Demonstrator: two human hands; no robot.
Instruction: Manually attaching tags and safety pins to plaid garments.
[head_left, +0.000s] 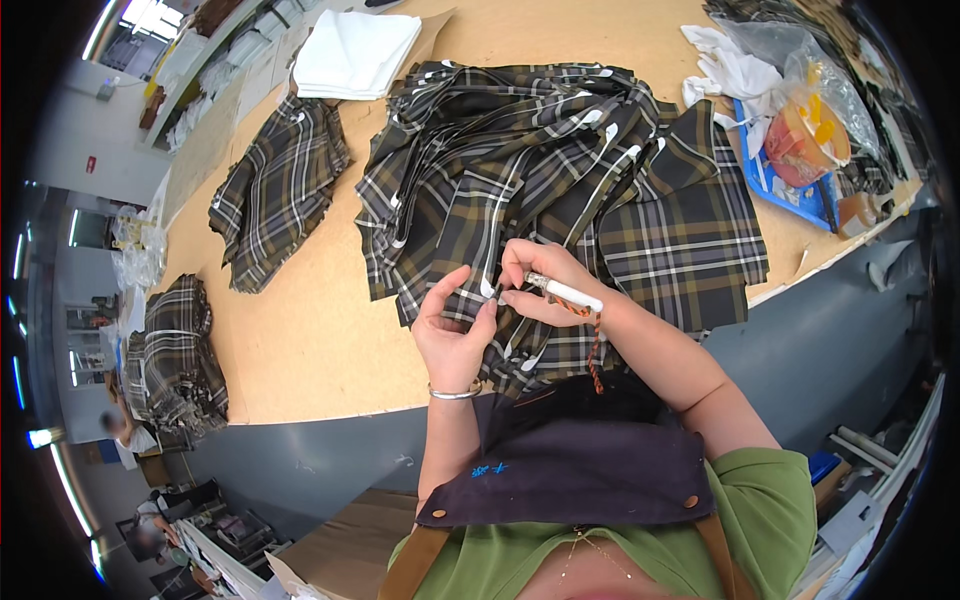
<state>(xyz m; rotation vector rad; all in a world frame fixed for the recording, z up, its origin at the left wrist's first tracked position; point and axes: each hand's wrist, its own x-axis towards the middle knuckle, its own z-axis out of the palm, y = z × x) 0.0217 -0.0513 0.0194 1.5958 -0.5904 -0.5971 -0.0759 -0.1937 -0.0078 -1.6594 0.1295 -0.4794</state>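
Observation:
A white-handled tool (562, 292) with an orange-and-black cord is tucked in my right hand (551, 285); its working end is hard to make out. The right thumb and index finger meet at the white-marked end of a plaid fabric piece (469, 232). Close beside them is my left hand (454, 330), wearing a metal bangle, its thumb at the same end of the piece. Index finger and thumb of that hand stand apart, and the other fingers are partly hidden. Around both hands spreads a heap of dark plaid pieces (540, 97) with white tips.
More plaid stacks (281, 195) and a tied plaid bundle (180, 337) lie to the left. Folded white cloth (356, 52) sits at the back. A blue tray (791, 202) with an orange bowl (806, 142) stands right, beside a small bottle (859, 214). Two people are in the left background.

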